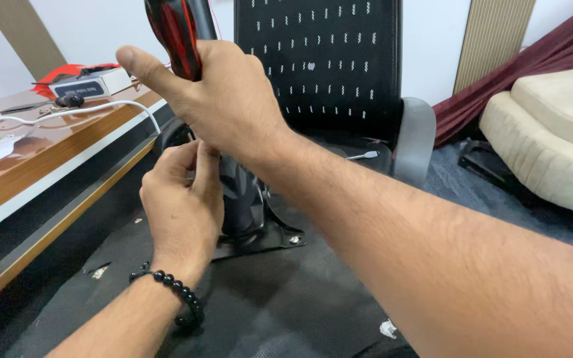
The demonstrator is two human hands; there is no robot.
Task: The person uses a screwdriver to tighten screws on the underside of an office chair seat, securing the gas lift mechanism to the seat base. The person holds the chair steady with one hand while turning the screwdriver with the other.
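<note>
Right hand (230,99); screwdriver (175,36) upright, tip-down

Head view, evenly and brightly lit by soft, diffuse indoor light; no single source was visible. The glossy wooden counter (48,156) at the left of the frame carried a pale sheen of reflected glare. Shadows were faint, deepest under the counter edge and around the black chair parts at centre. The right forearm, closest to the lens at lower right, appeared enlarged and slightly soft. The hands at centre were reasonably sharp. Straight lines bent mildly toward the frame edges.
</note>
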